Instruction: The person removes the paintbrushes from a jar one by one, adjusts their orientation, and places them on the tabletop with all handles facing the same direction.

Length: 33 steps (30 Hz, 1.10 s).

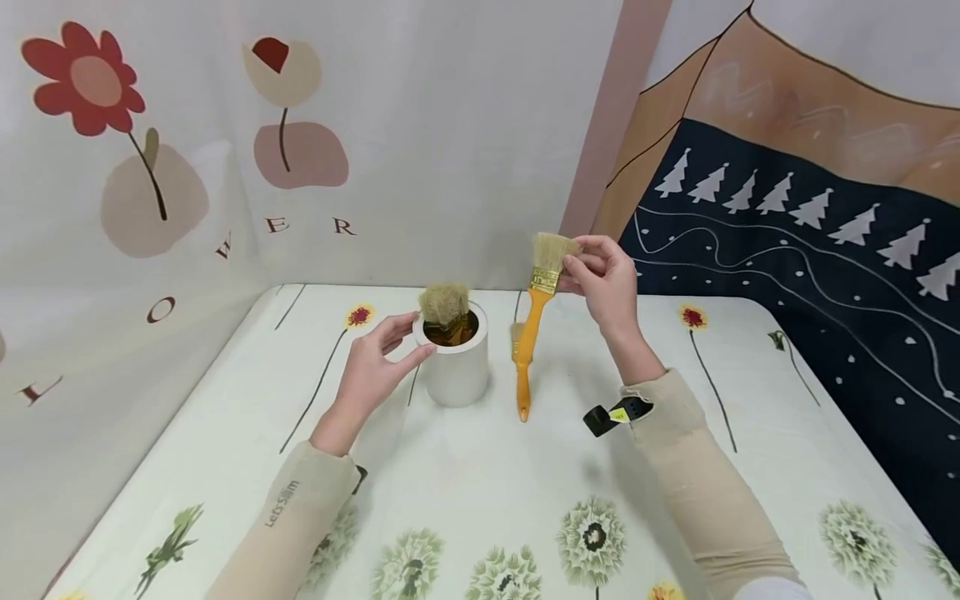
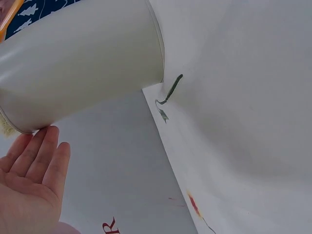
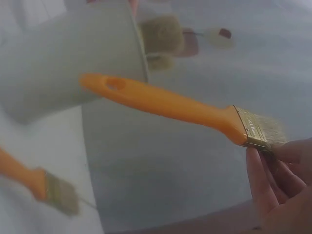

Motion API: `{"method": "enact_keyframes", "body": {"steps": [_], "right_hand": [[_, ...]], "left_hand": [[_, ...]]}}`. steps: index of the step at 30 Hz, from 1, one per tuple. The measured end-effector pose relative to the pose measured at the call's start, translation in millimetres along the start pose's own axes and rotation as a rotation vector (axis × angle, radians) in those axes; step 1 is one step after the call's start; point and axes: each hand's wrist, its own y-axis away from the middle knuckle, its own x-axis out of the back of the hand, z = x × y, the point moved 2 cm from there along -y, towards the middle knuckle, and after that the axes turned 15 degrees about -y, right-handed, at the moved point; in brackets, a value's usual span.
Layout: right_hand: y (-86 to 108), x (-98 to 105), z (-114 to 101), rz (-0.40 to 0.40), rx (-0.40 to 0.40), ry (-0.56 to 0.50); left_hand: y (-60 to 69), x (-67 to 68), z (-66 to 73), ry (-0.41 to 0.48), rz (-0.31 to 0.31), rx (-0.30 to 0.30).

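A white cylindrical cup [image 1: 457, 379] stands upright on the table, with brushes [image 1: 444, 303] inside it, bristles up. My left hand [image 1: 372, 367] is at the cup's left side, fingertips and thumb at the rim; the left wrist view shows its fingers [image 2: 44, 151] nearly straight against the cup [image 2: 92, 63]. To the right of the cup, my right hand [image 1: 606, 283] pinches an orange-handled paintbrush [image 1: 529, 333] near its bristles, handle pointing down. Seen from the right wrist, this brush [image 3: 170, 104] has its handle end in front of the cup [image 3: 73, 58].
Another orange brush [image 3: 61, 192] lies on the table to the right of the cup, partly hidden behind the held brush in the head view. A flower-printed cloth covers the table [image 1: 480, 467]. A printed curtain [image 1: 450, 150] hangs behind it.
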Motion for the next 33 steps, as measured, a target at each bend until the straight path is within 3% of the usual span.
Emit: {"method": "enact_keyframes", "body": {"steps": [14,24,33], "right_hand": [[-9.4,34.5,55.2,0.044,-0.283,0.096],[-12.8,42.0,83.1,0.047,-0.393,0.137],[-10.0,46.5,105.1,0.005,-0.436,0.202]], "left_hand": [[-1.4,-0.6,-3.6,0.016,-0.006,0.005],[-6.3,1.3,-0.4,0.0,-0.001,-0.008],[-3.5,0.3,-1.0,-0.007,0.0,-0.011]]}}
